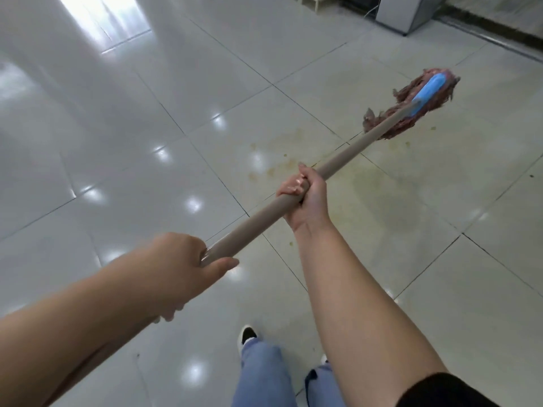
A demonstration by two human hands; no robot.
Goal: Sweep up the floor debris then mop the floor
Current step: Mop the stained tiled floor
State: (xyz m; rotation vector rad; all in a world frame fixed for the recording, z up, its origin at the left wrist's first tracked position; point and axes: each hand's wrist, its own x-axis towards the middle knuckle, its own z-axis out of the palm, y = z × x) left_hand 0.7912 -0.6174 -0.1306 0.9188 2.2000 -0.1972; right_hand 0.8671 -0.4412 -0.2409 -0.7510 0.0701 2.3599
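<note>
Right hand (305, 195): wrapped around the mop handle (264, 212) at mid-shaft, thumb laid along the upper side, fingers curled beneath. Left hand (182, 265): closed over the near end of the same handle, knuckles up, fingertips largely hidden.

Mop handle: a beige pole, its long axis run from lower left by the left hand to upper right. The right hand is the nearer of the two to the working end.

Mop head (411, 107): reddish-brown strands under a blue clamp (426, 92), placed ahead and to the right of both hands. Whether the strands are pressed on the tiles or held just above them cannot be told for certain.

Floor (147, 113): glossy pale tiles with dark joints. Yellowish stains (282, 165) are spread between the right hand and the mop head, with a duller patch to their right.

Open room: wide tile is available left and ahead. A grey cabinet (408, 13) and a dark wall base (499, 33) bound the far right, well apart from the head. The shoes (248, 333) are set behind the pole.

Sweeping is judged finished; mopping is in hand.
</note>
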